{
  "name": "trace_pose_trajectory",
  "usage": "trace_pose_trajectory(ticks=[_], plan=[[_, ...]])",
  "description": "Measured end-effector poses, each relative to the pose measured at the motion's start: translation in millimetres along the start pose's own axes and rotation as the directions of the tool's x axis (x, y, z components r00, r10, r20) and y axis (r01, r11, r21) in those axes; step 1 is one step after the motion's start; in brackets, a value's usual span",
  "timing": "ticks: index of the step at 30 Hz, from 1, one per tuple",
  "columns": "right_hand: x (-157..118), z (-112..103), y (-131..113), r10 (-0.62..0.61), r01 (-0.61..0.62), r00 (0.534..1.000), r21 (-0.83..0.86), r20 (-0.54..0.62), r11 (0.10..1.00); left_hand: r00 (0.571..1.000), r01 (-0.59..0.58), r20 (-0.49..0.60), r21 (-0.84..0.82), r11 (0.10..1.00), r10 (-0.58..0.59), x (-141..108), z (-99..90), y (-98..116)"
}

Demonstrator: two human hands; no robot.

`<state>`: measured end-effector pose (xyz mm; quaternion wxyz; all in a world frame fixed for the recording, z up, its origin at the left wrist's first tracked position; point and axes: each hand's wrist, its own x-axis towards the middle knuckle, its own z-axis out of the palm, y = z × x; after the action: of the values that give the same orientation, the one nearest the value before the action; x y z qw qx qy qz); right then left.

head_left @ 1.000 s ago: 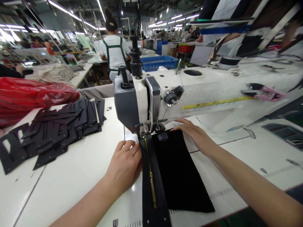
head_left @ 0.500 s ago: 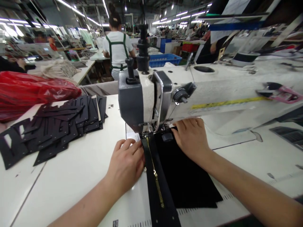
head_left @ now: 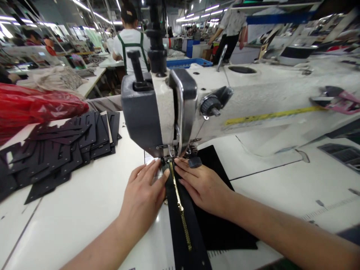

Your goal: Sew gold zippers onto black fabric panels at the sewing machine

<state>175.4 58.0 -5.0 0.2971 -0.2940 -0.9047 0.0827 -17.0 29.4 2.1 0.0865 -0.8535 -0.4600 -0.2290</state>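
Observation:
A long black strip (head_left: 194, 258) with a gold-toothed zipper (head_left: 176, 187) set along it runs under the presser foot of a sewing machine (head_left: 142, 116). Beneath the strip, a wider black fabric panel (head_left: 225, 234) spreads to the right. My left hand (head_left: 142, 195) lies at the strip's left edge, fingers stretched toward the foot and thumb on the strip. From the other side, my right hand (head_left: 210, 187) rests flat on the strip, its extended fingertips close to the foot, right of the zipper. The zipper's slider sits about midway along the teeth.
A pile of dark cut pieces (head_left: 70, 146) lies on the left of the white table (head_left: 92, 210), near a red plastic bag (head_left: 36, 103). Pink-handled snips (head_left: 343, 101) and a yellow measuring tape (head_left: 275, 115) are on the machine arm. People stand beyond, near a blue crate (head_left: 191, 62).
My right hand has moved left from the panel's far edge onto the strip beside the zipper. My left thumb now rests on the strip. The view has shifted slightly nearer to the machine.

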Motion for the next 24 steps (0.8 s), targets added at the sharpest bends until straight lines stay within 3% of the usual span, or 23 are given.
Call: trace_pose_trajectory(ticks=[8,16,24], plan=[[-0.2,0.2,0.7,-0.002,0.002,1.0,-0.008,0.009,1.0,0.999,-0.038,-0.012,0.064,0.997,0.039,-3.2,1.9,2.2],[-1.0,0.4,0.7,-0.033,0.032,0.999,-0.063,-0.005,0.998,0.988,-0.152,0.003,0.048,0.987,0.152,-2.1,4.4,-3.0],[0.9,1.5,0.8,-0.04,0.04,0.999,-0.066,-0.001,0.997,0.987,-0.159,0.027,0.074,0.985,0.157,-0.9,3.5,-2.0]])
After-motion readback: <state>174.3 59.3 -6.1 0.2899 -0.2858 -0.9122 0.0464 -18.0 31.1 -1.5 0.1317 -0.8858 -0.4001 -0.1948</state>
